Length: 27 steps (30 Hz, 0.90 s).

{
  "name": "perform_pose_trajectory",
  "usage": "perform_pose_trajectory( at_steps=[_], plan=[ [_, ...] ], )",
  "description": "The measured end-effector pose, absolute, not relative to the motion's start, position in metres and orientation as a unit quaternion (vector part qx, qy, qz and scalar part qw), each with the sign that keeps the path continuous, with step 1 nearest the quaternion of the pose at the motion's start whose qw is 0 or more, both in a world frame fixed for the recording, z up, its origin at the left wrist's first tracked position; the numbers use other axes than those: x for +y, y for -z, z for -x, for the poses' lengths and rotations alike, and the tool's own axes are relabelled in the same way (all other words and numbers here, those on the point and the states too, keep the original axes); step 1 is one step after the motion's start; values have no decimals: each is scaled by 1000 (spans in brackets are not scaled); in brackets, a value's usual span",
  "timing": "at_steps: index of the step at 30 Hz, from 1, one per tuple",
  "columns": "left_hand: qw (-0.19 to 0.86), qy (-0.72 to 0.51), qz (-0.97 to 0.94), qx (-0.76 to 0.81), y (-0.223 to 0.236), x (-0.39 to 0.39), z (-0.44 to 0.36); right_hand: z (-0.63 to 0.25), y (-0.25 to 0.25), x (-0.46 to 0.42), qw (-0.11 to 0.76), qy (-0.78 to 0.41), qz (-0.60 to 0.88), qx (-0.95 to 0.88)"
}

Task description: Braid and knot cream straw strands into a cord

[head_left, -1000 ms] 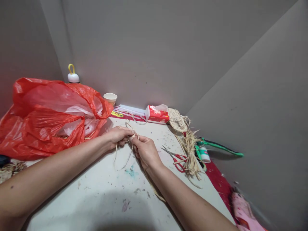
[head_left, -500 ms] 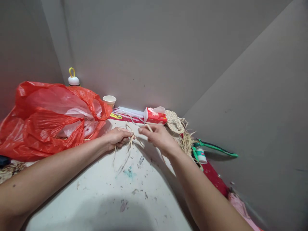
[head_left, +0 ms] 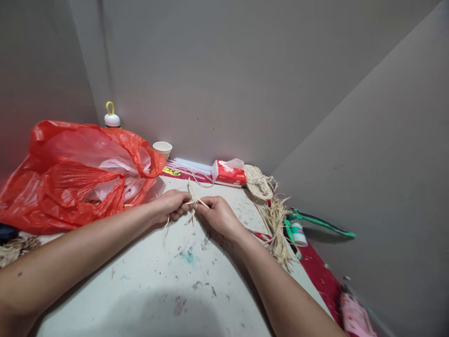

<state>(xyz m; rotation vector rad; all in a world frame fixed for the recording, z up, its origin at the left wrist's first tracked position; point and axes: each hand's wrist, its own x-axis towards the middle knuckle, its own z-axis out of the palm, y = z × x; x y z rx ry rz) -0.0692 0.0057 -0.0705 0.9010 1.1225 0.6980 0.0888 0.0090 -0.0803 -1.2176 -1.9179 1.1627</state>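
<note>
Pale raffia strands (head_left: 192, 216) cross between my two hands above the middle of the white table (head_left: 154, 285). My left hand (head_left: 172, 205) is closed, pinching the strands from the left, and loose ends hang below its fingers. From the right, my right hand (head_left: 218, 214) pinches a raffia strip between thumb and forefinger, close to the left fingertips. A thin twisted piece sticks up above the fingers. Where the strands join is partly covered by the fingertips. Beside my right wrist, red-handled scissors (head_left: 261, 235) lie mostly hidden behind the forearm.
A bulky red plastic bag (head_left: 70, 187) fills the left side. Along the back stand a paper cup (head_left: 162, 149), white sticks (head_left: 192, 164) and a red tissue pack (head_left: 229, 174). At right lie a braided coil (head_left: 258, 182), a raffia bundle (head_left: 280, 224), a white bottle (head_left: 299, 234) and a green-handled tool (head_left: 322, 221).
My right hand pulled away to the right with a strip, then came back to meet my left hand at the strands. The left hand kept its pinch.
</note>
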Motion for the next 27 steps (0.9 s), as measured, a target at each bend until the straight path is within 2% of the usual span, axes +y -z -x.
perform_pose_trajectory(
  at_steps=[4, 7, 20, 27],
  plan=[
    [695, -317, -399, 507, 69, 6, 69, -89, 87, 12, 336, -349, 480, -731],
    [690, -330, -410, 496, 68, 4, 69, -89, 87, 13, 349, -332, 488, -728],
    [702, -344, -457, 424, 75, 6, 75, -94, 79, 7, 338, -571, 425, -616],
    [692, -352, -461, 430, 73, 6, 76, -96, 77, 7, 322, -623, 423, -574]
  ],
)
